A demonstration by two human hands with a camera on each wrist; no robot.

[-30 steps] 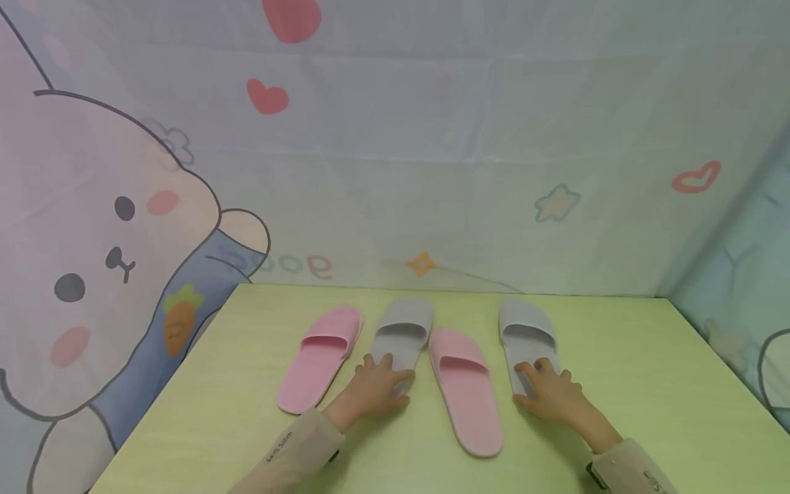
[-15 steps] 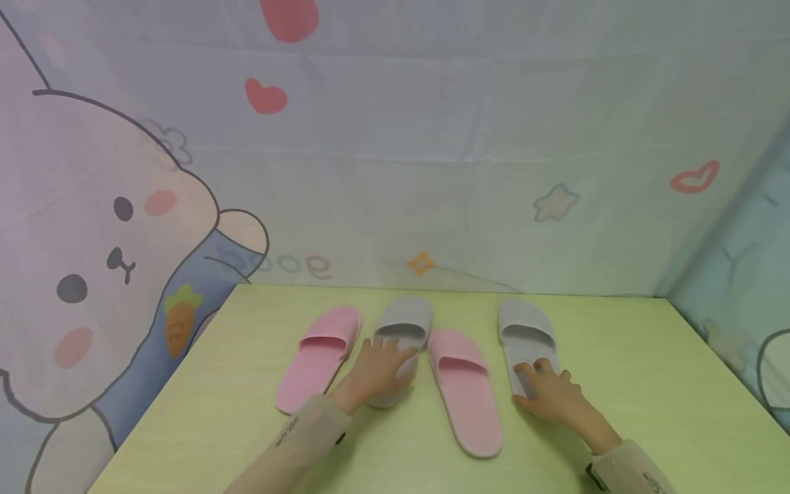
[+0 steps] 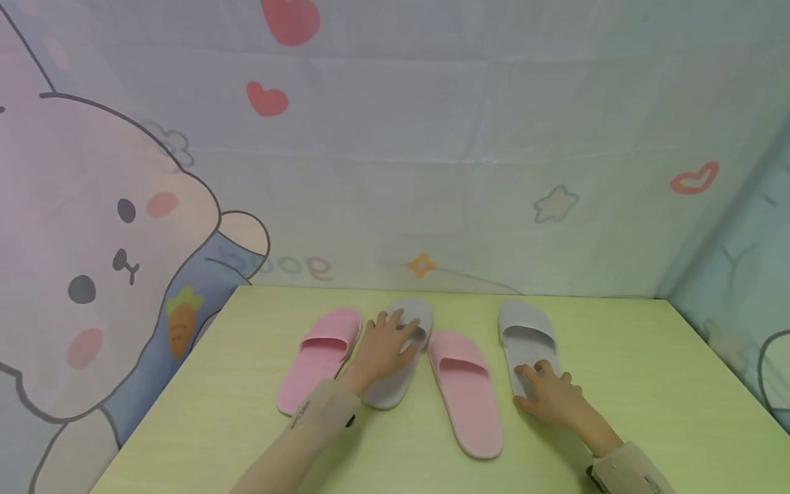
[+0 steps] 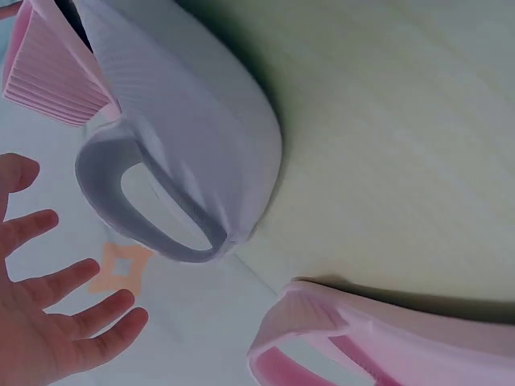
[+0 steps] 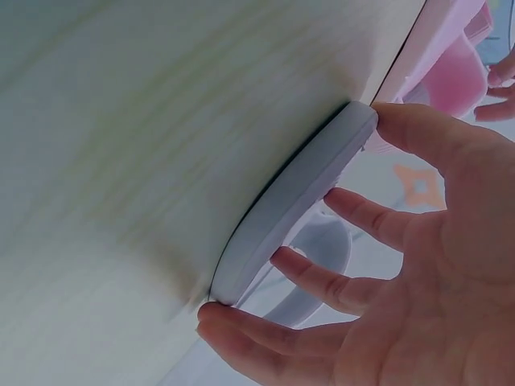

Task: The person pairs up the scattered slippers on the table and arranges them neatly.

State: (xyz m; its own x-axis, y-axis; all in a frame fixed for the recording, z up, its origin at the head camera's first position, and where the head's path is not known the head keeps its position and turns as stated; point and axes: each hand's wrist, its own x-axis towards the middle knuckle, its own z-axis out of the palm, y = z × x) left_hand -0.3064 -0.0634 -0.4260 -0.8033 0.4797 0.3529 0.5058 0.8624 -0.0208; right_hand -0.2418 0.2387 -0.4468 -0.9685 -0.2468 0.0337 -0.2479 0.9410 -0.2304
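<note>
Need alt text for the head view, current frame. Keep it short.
Two hands reach over four slippers on a yellow-green table: the left hand lies on the strap of the left grey slipper, the right hand on the heel of the right grey slipper. Two pink slippers alternate with them; a cartoon-rabbit backdrop stands behind.

Pale pink lettering runs along the backdrop cloth [image 3: 395,171] just above the counter [image 3: 617,384] edge, mirrored, and it reads roughly as "good" [image 3: 295,265] reversed. Small dark print sits on the left sleeve cuff [image 3: 302,414] and on the right sleeve cuff [image 3: 651,482], both too small to read.
</note>
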